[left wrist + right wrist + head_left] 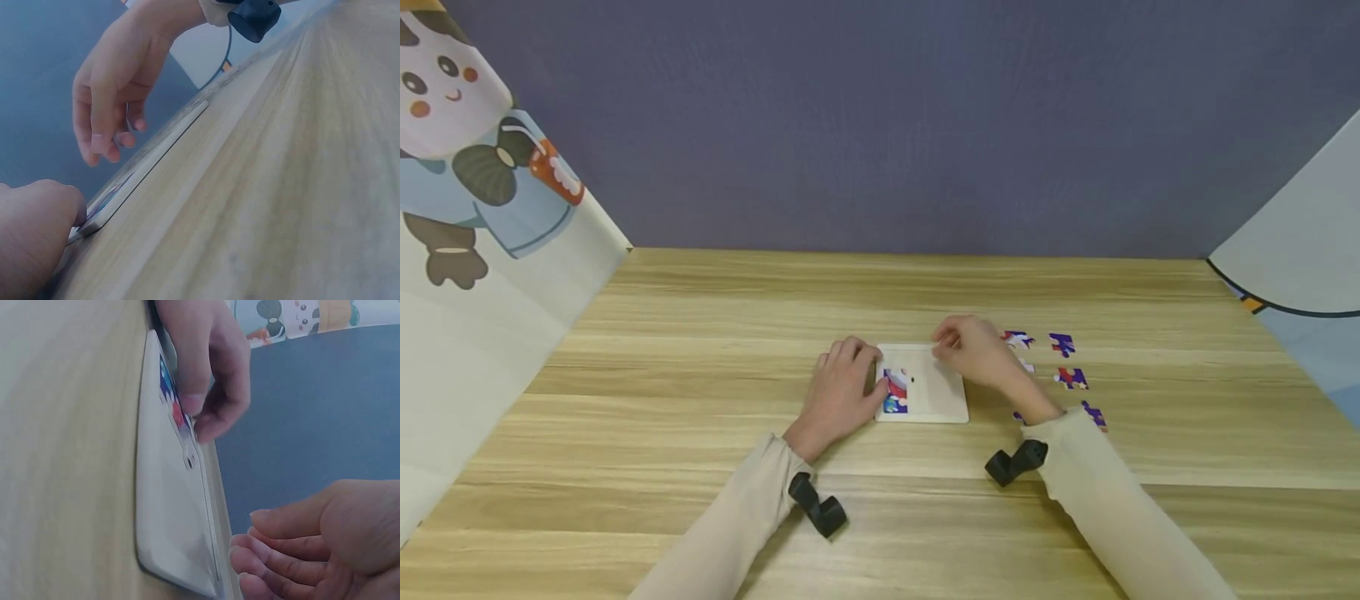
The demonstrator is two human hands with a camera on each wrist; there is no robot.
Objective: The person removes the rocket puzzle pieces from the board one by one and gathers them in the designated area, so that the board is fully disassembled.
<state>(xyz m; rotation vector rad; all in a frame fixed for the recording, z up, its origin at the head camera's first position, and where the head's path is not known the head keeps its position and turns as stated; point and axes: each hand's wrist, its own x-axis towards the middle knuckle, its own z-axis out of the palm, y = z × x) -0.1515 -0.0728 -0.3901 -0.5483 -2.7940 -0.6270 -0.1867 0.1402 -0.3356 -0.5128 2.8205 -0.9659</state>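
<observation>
A white puzzle board [938,408] lies flat on the table, with a few joined jigsaw pieces [896,392] along its left side. My left hand [841,392] rests at the board's left edge; in the right wrist view its thumb [192,403] touches the fitted pieces, and the index fingertip is near the far edge. Over the board's far right corner hovers my right hand [973,350]. Its fingers are loosely bent, and the right wrist view shows nothing between the thumb and fingers [269,556].
Several loose jigsaw pieces [1071,378] lie on the wooden table [760,308] to the right of the board, some partly hidden by my right forearm. A dark wall panel [880,125] stands behind the table. Cartoon-printed sheets [490,192] flank both sides.
</observation>
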